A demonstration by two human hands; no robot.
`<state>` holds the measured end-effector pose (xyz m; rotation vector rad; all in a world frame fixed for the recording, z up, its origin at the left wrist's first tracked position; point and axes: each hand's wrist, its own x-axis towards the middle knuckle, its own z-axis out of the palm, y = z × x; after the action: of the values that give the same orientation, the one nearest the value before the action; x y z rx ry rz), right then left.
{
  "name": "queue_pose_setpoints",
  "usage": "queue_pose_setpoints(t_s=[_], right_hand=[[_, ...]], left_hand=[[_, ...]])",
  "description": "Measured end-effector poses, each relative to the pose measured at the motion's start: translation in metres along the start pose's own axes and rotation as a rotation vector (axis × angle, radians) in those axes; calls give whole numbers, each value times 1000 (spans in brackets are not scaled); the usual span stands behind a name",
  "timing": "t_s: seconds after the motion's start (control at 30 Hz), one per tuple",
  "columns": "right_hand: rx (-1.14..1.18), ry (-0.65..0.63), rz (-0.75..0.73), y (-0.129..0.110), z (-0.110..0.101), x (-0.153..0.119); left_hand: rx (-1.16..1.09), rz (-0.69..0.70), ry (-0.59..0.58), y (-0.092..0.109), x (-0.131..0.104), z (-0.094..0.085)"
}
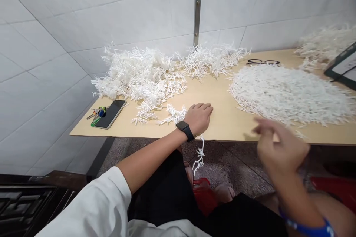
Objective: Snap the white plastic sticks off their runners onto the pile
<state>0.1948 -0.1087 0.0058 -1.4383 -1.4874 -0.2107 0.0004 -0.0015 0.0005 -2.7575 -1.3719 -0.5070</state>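
My left hand (199, 117), with a black watch on the wrist, rests near the table's front edge. Its fingers are curled down, and what they hold, if anything, is hidden. A white branching plastic strand (199, 157) hangs below it over the edge, and a small white cluster (174, 114) lies just left of it. My right hand (279, 146) is raised in front of the table edge at the right, blurred by motion, thumb and forefinger close together. Near it on the table lies a wide mat of white plastic pieces (292, 92).
On the wooden table (219, 100), loose white piles (141, 70) lie along the wall. A phone (111, 114) and keys (98, 114) are at the left end; glasses (263, 62) and a dark-framed object (345, 67) are at the right. Something red (204, 194) stands below.
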Motion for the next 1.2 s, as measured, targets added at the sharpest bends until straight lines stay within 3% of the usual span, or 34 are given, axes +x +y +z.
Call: queue_pose_setpoints(t_s=[0.07, 0.17, 0.27, 0.33, 0.47, 0.63, 0.77, 1.0, 1.1, 1.2], right_hand=[[273, -268, 57, -22, 6, -48], [555, -603, 538, -37, 29, -105], [958, -765, 995, -29, 59, -119], [1279, -885, 1085, -20, 75, -108], [1746, -1197, 894, -12, 95, -84], [1874, -1401, 669, -12, 110, -85], [1813, -1400, 661, -9, 101, -84], [1674, -1288, 603, -8, 57, -61], [1534, -1207, 646, -12, 49, -56], [1329, -1208, 607, -18, 44, -49]], left_hand=[[6, -5, -1, 0, 0, 1], [13, 2, 1, -1, 0, 1], [18, 10, -1, -1, 0, 0], [20, 8, -6, 0, 0, -1], [14, 5, 4, 0, 0, -1], [15, -3, 4, 1, -1, -3], [28, -8, -14, 1, 0, -3], [16, -14, -1, 1, 1, -1], [8, -15, -1, 1, 0, -2], [6, -17, -6, 2, 0, -3]])
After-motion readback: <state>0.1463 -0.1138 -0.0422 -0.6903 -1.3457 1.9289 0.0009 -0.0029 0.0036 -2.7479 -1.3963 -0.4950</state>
